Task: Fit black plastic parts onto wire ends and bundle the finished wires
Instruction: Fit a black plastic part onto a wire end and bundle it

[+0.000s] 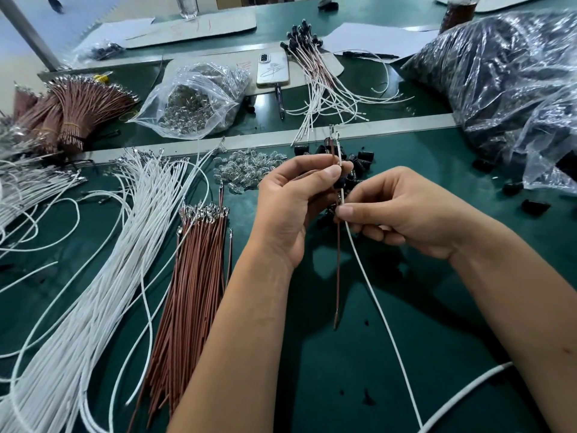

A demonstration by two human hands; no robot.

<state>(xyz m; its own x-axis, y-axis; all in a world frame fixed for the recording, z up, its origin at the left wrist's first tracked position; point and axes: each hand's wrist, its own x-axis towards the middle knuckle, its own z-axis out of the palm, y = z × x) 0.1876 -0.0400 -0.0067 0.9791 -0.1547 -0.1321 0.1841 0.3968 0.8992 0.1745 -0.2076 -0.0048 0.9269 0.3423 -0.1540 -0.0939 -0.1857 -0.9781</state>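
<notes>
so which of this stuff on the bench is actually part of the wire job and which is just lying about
Part of the job:
- brown wire and white wire in the hands
- black parts
- loose white wires
- brown wire pile
- finished wires

Lying about:
- phone
- cardboard sheet

Wires and parts across the table [406, 354]
Loose wires [103, 276] lie left; a parts bag [512, 79] far right; a phone [272, 69] far centre.

Left grip [299, 195], right grip [393, 210] apparently pinched, raised.
</notes>
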